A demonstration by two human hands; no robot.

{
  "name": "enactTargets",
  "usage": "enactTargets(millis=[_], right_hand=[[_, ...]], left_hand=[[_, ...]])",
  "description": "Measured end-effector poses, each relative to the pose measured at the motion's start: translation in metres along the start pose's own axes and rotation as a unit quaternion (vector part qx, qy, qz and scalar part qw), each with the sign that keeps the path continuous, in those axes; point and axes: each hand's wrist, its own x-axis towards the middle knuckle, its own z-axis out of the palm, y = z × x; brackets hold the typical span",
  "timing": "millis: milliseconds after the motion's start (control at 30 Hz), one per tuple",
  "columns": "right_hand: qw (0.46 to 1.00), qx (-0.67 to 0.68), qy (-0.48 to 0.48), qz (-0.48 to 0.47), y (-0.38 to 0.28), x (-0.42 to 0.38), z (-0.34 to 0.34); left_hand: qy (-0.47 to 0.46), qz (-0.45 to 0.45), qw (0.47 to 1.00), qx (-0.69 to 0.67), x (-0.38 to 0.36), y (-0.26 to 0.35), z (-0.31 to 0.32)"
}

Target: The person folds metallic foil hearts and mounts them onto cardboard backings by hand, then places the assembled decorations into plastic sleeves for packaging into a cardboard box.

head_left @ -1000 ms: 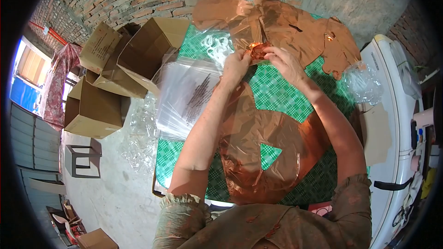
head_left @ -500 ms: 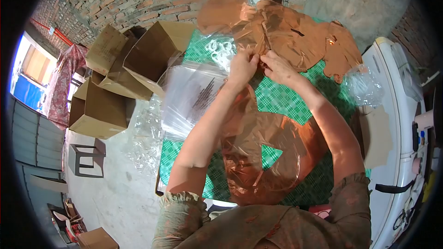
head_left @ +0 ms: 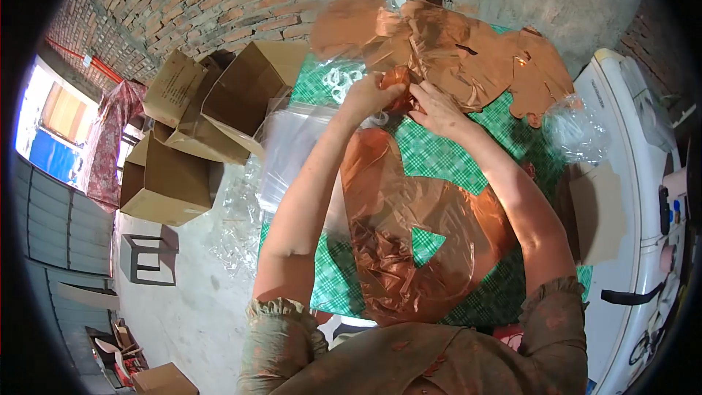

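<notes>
Near the back of the table, my left hand (head_left: 368, 96) is closed around a bunched piece of shiny copper-coloured foil balloon (head_left: 397, 82). Right beside it, my right hand (head_left: 441, 111) has its fingers bent and pressed against the same piece; the fingertips are partly hidden. Behind both hands lie more flat copper foil balloons (head_left: 468, 66), overlapping and creased. Another large flat foil balloon (head_left: 395, 208) with a triangular opening spreads between my forearms. White loops (head_left: 338, 83), perhaps ribbon, lie left of my left hand. A stack of clear plastic bags (head_left: 292, 153) rests by my left forearm.
A green checked cloth (head_left: 446, 146) covers the table. Open cardboard boxes (head_left: 164, 183) stand to the left, near a grey frame (head_left: 146, 257) on the floor. Crumpled clear plastic (head_left: 578, 132) sits at the right, beside a white appliance (head_left: 621, 197). A brick wall (head_left: 219, 0) rises behind.
The foil between my hands is now gathered into a raised bunch in my left hand. Both hands have shifted slightly left, and the view has moved a little.
</notes>
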Motion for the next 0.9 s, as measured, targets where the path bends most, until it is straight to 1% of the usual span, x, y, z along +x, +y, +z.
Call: enactTargets(millis=[67, 100, 200, 300, 333, 400, 433, 533, 567, 667, 767, 867, 900], right_hand=[[0.999, -0.013, -0.029, 0.012, 0.004, 0.002, 0.002], [0.999, -0.019, -0.044, 0.017, 0.005, 0.002, 0.002], [0.999, -0.022, -0.035, 0.007, 0.005, 0.0, 0.005], [0.997, -0.076, -0.02, -0.005, 0.005, 0.001, 0.01], [0.998, -0.06, -0.004, -0.01, 0.004, 0.001, 0.012], [0.999, -0.028, 0.028, -0.021, 0.003, 0.001, 0.015], [0.999, -0.028, 0.018, -0.02, 0.003, 0.001, 0.014], [0.999, -0.031, -0.002, -0.015, 0.002, -0.002, 0.011], [0.999, -0.034, -0.003, -0.012, 0.001, -0.002, 0.01], [0.999, -0.041, 0.003, -0.01, 0.001, -0.002, 0.011], [0.999, -0.038, 0.003, 0.0, -0.002, -0.003, 0.01], [0.999, -0.048, 0.0, 0.004, -0.004, -0.003, 0.008], [0.999, -0.055, 0.0, 0.003, -0.005, -0.004, 0.008]], left_hand=[[-0.023, 0.019, 0.999, 0.029, -0.009, 0.008, -0.003], [-0.051, 0.002, 0.991, 0.127, -0.007, 0.022, -0.005], [-0.032, 0.04, 0.974, 0.222, -0.005, 0.034, 0.006], [0.001, 0.051, 0.961, 0.271, 0.008, 0.036, 0.013], [0.011, 0.053, 0.957, 0.286, 0.013, 0.035, 0.013], [0.053, 0.032, 0.963, 0.261, 0.02, 0.031, 0.006], [0.073, 0.022, 0.965, 0.25, 0.022, 0.03, 0.001], [-0.02, -0.024, 0.977, 0.213, 0.033, 0.024, -0.011], [0.015, -0.03, 0.974, 0.224, 0.032, 0.023, -0.007], [0.009, 0.007, 0.978, 0.207, 0.02, 0.027, -0.002], [-0.036, 0.001, 0.965, 0.26, 0.031, 0.026, 0.0], [0.105, 0.044, 0.963, 0.243, 0.053, 0.008, 0.004], [0.093, 0.038, 0.97, 0.223, 0.06, 0.009, -0.004]])
